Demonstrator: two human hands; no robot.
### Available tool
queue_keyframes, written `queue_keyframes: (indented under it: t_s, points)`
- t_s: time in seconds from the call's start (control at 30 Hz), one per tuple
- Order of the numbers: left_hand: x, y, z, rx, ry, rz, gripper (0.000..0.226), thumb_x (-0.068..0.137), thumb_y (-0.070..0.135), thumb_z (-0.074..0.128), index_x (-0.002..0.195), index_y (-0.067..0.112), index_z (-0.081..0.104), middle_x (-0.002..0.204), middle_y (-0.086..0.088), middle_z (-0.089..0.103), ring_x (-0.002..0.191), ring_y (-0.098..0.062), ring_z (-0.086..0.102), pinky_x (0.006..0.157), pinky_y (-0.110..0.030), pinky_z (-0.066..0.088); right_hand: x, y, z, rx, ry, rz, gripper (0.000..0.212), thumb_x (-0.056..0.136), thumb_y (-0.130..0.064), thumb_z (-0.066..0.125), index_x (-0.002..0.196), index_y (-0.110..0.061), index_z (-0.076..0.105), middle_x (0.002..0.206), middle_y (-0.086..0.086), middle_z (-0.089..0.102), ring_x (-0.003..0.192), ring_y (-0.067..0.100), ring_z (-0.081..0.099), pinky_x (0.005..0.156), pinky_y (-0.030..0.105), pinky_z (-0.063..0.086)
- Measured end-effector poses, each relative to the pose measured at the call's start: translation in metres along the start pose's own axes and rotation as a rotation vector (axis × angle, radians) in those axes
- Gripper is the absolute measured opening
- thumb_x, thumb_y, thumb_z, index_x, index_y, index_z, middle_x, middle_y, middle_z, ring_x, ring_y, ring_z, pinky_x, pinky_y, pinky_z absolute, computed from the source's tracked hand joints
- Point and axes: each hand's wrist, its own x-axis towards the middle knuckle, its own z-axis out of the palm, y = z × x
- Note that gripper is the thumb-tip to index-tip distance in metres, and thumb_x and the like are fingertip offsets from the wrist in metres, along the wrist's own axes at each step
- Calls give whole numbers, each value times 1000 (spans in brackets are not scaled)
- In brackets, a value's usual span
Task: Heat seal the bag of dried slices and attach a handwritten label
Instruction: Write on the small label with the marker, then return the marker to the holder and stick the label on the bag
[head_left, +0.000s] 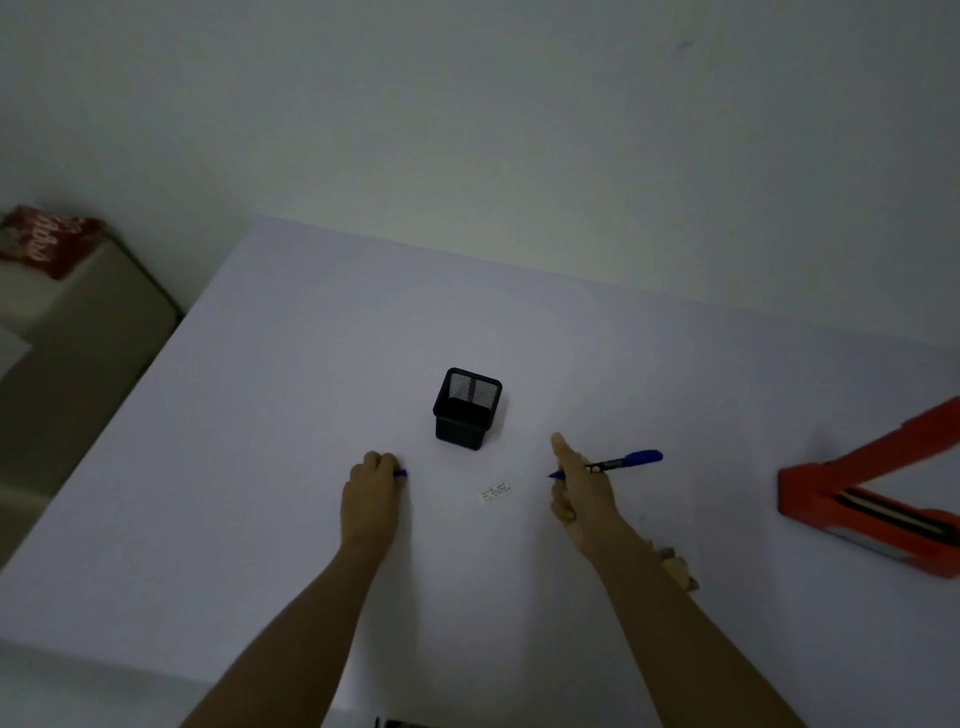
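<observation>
A small white label (494, 491) with handwriting lies flat on the white table (260, 415) between my hands. My right hand (579, 486) holds a blue pen (621, 461), tip pointing left, its blue end sticking out to the right. My left hand (371, 480) is curled round a small blue pen cap (400, 473), of which only the tip shows. The bag of dried slices (675, 564) is mostly hidden behind my right forearm; only a tan edge shows. The orange heat sealer (852, 499) stands with its arm raised at the right edge.
A black mesh pen holder (466, 408) stands just beyond the label. A beige seat with a red cushion (47, 247) is past the table's left edge. A pale wall rises behind the table.
</observation>
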Motion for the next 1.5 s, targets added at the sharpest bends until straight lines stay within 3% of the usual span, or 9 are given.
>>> queue_keyframes:
  t_s: [0.1,0.17,0.23,0.33,0.47,0.67,0.97,1.27,1.5]
  points:
    - [-1,10,-7,-101,-21,23,12,93,15,54,96,6,62,98,-10,62,89,-27,56,72,-30,42,-17,-5,9,-88,-112,-52,25,85,-31,70,73,-15,56,58,1,50,45,7,46,39,17,38]
    - [-9,34,-26,-388,-31,0,8,92,15,57,95,10,62,91,-3,63,84,-20,59,70,-22,41,-32,-13,16,19,-226,-50,14,90,-24,63,88,-10,64,71,6,63,71,19,70,57,26,55]
    - [-20,63,-55,-653,-42,55,15,92,15,58,107,17,60,87,2,66,80,-10,61,69,-15,45,-48,-26,23,136,-307,-77,15,94,-18,55,95,-7,66,78,8,67,92,32,72,70,37,60]
    - [-39,95,-99,-1042,-101,45,27,94,14,54,120,17,59,99,-1,71,91,-11,67,84,-19,54,-79,-45,36,143,-410,-190,14,95,-9,51,101,-10,64,80,8,71,96,33,71,71,38,60]
    - [-51,116,-145,-1394,-166,-23,24,93,17,55,114,13,63,105,-6,73,99,-17,69,86,-25,56,-110,-67,48,122,-455,-300,11,93,-3,54,87,-9,61,81,8,73,88,25,72,69,36,60]
    - [-51,126,-175,-1425,-139,-8,19,93,16,55,110,16,64,103,-11,73,99,-24,69,89,-34,54,-130,-89,54,5,-461,-464,10,88,-1,61,84,-8,67,82,12,74,78,22,73,65,35,61]
    - [-52,134,-187,-1588,-145,-106,21,91,15,57,111,13,66,102,-11,74,94,-20,71,82,-26,58,-142,-99,58,-134,-420,-582,3,85,0,65,87,-2,67,90,16,75,78,26,73,81,49,59]
    - [-58,130,-187,-1352,-113,108,27,94,7,50,111,17,69,104,-3,73,97,-19,70,85,-26,57,-145,-96,62,-97,-405,-572,9,86,-6,66,94,-3,67,88,21,74,84,32,73,77,48,60]
    - [-54,125,-190,-1283,-63,124,20,91,10,56,104,19,69,100,0,73,95,-16,70,78,-21,57,-145,-102,62,-122,-412,-572,5,86,-5,65,90,-3,66,88,19,73,85,30,73,71,41,61]
